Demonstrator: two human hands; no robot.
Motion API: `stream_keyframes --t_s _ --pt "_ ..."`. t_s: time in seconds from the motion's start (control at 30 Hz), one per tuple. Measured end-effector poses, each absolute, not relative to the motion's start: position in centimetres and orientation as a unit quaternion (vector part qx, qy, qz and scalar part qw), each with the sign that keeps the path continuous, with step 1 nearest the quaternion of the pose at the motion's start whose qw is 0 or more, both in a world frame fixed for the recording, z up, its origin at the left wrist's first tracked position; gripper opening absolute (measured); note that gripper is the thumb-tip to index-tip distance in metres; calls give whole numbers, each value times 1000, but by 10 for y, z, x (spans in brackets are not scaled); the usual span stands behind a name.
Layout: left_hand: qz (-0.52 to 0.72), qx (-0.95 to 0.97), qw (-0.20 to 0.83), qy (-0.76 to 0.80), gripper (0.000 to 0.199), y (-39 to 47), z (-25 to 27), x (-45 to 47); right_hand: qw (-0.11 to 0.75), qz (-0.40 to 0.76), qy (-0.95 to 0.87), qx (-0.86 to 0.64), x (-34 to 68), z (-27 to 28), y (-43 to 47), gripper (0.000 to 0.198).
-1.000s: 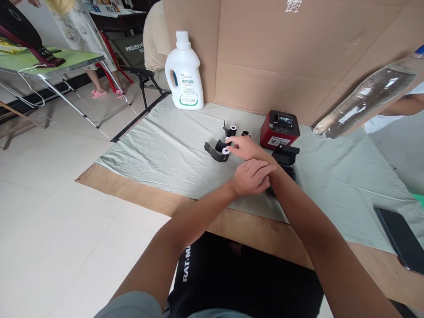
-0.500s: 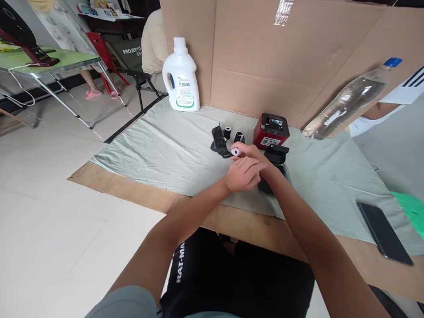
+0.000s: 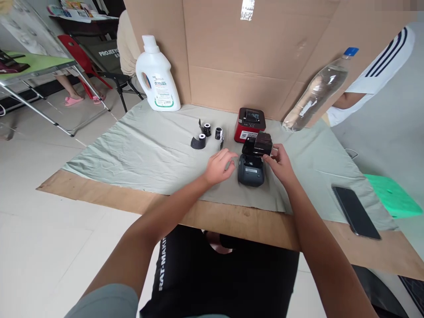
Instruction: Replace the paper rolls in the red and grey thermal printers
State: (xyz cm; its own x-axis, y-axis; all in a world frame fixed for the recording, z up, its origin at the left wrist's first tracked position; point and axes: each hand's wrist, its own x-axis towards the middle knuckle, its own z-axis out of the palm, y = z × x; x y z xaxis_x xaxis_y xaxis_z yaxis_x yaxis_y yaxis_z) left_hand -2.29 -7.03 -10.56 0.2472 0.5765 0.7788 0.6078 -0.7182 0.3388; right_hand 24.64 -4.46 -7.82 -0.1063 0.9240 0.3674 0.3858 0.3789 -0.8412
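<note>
My right hand (image 3: 280,164) grips a roll of black labels (image 3: 264,144) by its right side. The roll hangs over the raised lid of a small dark label printer (image 3: 251,171), which stands open on the cloth. To the left of the printer, my left hand (image 3: 221,167) hovers with fingers loosely curled and apart, holding nothing. Beyond it lie several more small black label rolls (image 3: 199,141) with white cores, one with its strip partly unwound. A red and black box-shaped device (image 3: 249,125) sits just behind the printer.
A white detergent bottle (image 3: 158,79) stands at the back left, against a cardboard wall (image 3: 232,53). A clear bottle with a blue cap (image 3: 319,90) leans at the back right. A phone (image 3: 356,212) lies near the right front edge. People are beyond the table.
My right hand has carried the label roll rightward, from beside the other rolls to over the printer. My hands have separated, uncovering the printer. The whole view has shifted.
</note>
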Motion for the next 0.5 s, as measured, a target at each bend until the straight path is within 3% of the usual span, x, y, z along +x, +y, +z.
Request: stream_keyframes --t_s 0.2,0.5 --pt "-446 -797 -23 -406 25 -72 -107 -23 431 224 -721 -494 236 -93 -42 32" --pt "-392 -803 -124 -432 28 -76 -103 -19 399 257 -725 -500 235 -92 -45 24"
